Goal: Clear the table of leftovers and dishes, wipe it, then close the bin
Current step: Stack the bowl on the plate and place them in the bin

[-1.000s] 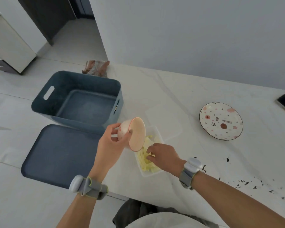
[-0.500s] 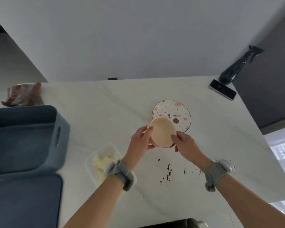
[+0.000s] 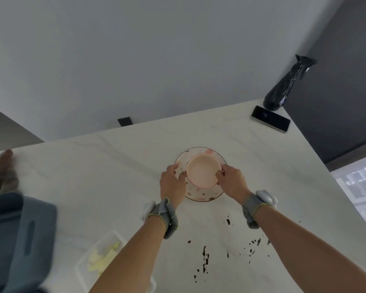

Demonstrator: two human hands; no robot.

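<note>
A pink bowl (image 3: 202, 173) stands upright in the middle of a white plate (image 3: 203, 196) with pink and dark spots, far centre of the white table (image 3: 93, 176). My left hand (image 3: 172, 183) grips the plate's left rim, fingertips against the bowl's side. My right hand (image 3: 232, 182) holds the bowl's right rim and covers the plate's right edge. A clear plastic tub (image 3: 99, 256) of yellow leftovers sits near the front left, partly behind my left forearm. Dark spill spots (image 3: 205, 262) mark the table in front of the plate.
A blue bin (image 3: 19, 240) stands open at the table's left edge. A brownish crumpled cloth (image 3: 2, 174) lies at the far left. A phone (image 3: 270, 121) and a black bag (image 3: 283, 87) are at the far right corner, against the wall.
The view swung right from the bin and tub. Both hands carried the pink bowl over and set it down on the plate; earlier my left hand tilted it over the tub.
</note>
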